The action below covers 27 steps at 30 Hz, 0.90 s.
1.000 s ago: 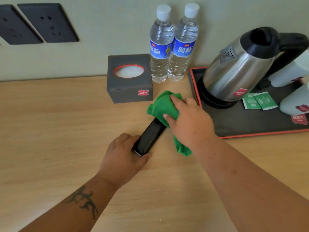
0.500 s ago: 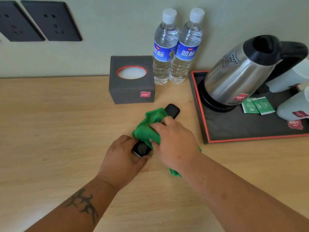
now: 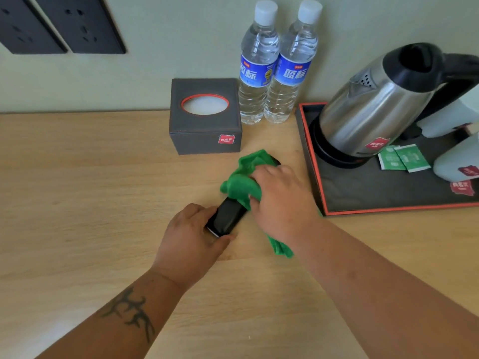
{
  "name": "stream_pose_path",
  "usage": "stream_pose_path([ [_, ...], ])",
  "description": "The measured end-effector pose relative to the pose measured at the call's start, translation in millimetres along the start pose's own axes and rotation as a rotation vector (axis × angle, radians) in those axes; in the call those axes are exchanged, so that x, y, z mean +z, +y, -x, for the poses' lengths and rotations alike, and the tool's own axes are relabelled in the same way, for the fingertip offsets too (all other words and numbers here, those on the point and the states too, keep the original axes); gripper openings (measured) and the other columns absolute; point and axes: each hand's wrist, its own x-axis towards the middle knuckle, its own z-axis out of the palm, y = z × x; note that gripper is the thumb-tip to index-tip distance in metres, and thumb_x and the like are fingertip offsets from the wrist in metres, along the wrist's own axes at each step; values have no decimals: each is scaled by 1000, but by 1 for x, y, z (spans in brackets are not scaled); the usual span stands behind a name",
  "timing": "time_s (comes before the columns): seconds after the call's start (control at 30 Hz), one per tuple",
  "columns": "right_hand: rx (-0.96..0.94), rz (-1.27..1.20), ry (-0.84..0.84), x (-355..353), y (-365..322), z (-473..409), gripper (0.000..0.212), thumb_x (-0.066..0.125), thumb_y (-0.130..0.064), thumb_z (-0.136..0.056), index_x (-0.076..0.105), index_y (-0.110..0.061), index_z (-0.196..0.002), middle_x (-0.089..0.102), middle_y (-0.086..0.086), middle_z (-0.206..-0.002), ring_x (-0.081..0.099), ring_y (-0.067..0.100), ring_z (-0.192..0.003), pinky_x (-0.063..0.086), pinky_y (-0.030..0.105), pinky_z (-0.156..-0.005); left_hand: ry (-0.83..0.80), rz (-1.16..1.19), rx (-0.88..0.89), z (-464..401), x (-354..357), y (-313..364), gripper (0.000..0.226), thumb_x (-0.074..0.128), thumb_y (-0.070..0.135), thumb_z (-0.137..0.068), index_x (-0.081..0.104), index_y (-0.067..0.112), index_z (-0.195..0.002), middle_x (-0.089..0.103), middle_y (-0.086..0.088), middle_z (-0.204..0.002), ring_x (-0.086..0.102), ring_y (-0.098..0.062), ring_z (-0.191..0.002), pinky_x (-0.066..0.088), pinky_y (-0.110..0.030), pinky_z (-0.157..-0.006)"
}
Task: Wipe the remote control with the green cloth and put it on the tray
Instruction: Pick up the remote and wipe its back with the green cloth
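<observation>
A black remote control (image 3: 226,216) lies slanted on the wooden table, its near end gripped by my left hand (image 3: 193,242). The green cloth (image 3: 242,185) covers the remote's middle and far part; only the far tip peeks out past the cloth. My right hand (image 3: 281,203) holds the cloth bunched under its fingers and presses it on the remote. A tail of cloth hangs out below my right wrist. The dark tray (image 3: 383,195) with a red rim sits just right of my right hand.
On the tray stand a steel kettle (image 3: 375,112), green sachets (image 3: 403,158) and white cups (image 3: 456,161). A dark tissue box (image 3: 204,125) and two water bottles (image 3: 274,73) stand behind the remote by the wall. Wall sockets (image 3: 59,24) are at upper left.
My right hand slid the cloth from the remote's far end down to its near end, then back up toward the far end. My left hand kept its hold.
</observation>
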Motion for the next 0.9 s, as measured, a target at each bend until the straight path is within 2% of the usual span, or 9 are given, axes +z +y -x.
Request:
stream_pose_path([
  [0.17,-210,-62,-217,-10,-10,26,36,66,-36,-86,56,-29,-120,59,-12,-120,49,16,-108,52,37,-86,17,24,23,-3,-2,1,33,79,43,-65,66,23,-88,54,9,-83,50,-10,-73,50,-32,-70],
  [0.23,-237,-98,-276,-21,-5,22,34,64,-35,-88,55,-30,-120,61,-11,-118,53,17,-107,51,40,-88,28,30,42,-3,-2,0,34,77,47,-66,66,26,-91,52,11,-82,48,-8,-72,47,-29,-70],
  [0.37,-70,-62,-86,-32,14,-14,34,63,-29,-89,53,-22,-121,63,2,-115,54,27,-111,48,40,-87,-2,29,-12,-1,0,-1,55,83,46,-67,67,26,-115,56,10,-95,55,-10,-86,46,-27,-82],
  [0.43,27,-57,-91,-23,17,-32,32,62,-28,-88,51,-19,-117,60,6,-111,53,30,-109,46,38,-83,-5,35,-20,-1,0,0,61,83,46,-67,65,24,-122,56,11,-99,56,-10,-90,46,-27,-85],
  [0.6,-34,-142,-183,-4,-1,-22,33,65,-33,-89,53,-20,-117,55,4,-120,51,25,-113,35,41,-106,-16,50,-41,-2,-1,1,58,85,44,-65,67,24,-117,57,9,-98,55,-10,-88,45,-25,-82],
  [0.73,-194,-204,-264,-1,-19,2,35,67,-30,-91,52,-22,-122,55,4,-138,40,19,-138,17,36,-122,14,48,-54,-3,-1,1,40,86,39,-62,67,22,-94,57,8,-87,56,-12,-77,49,-29,-71],
  [0.8,-220,-267,-304,-3,-22,12,33,66,-31,-92,52,-25,-121,60,0,-132,47,14,-131,22,25,-117,34,60,-38,-3,-1,1,35,85,32,-64,67,23,-93,56,9,-83,55,-12,-73,49,-29,-66],
  [0.87,-183,-291,-348,-13,-20,11,31,62,-35,-95,49,-29,-122,64,-5,-112,59,12,-100,38,14,-90,36,56,-25,-3,-1,1,34,83,36,-66,68,23,-94,57,8,-84,55,-12,-75,47,-28,-67],
  [0.9,-155,-284,-346,-18,-16,7,33,61,-36,-95,48,-29,-125,64,-5,-106,58,12,-87,40,17,-74,30,49,-32,-2,-1,1,37,83,40,-66,68,24,-95,57,8,-86,56,-12,-77,46,-26,-70],
])
